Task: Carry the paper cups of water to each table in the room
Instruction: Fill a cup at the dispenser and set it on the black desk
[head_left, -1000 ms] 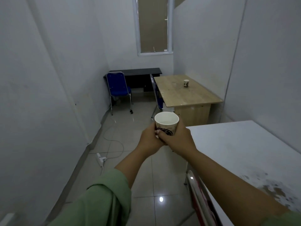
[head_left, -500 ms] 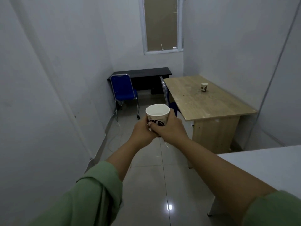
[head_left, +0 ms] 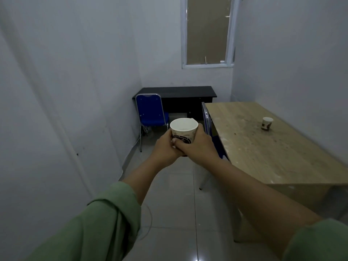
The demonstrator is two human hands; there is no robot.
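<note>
both hands, left (head_left: 164,148) and right (head_left: 197,147), wrapped round cup (head_left: 183,131), held upright over floor (head_left: 169,185). second cup (head_left: 266,123) stands on wood table (head_left: 263,147) to right. black desk (head_left: 178,90), blue chair (head_left: 150,112) beyond.

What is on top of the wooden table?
One paper cup stands upright on the wooden table, plus some dusty marks. What is inside that cup cannot be seen from here. The table's near right end is cut off by the picture's edge.
</note>
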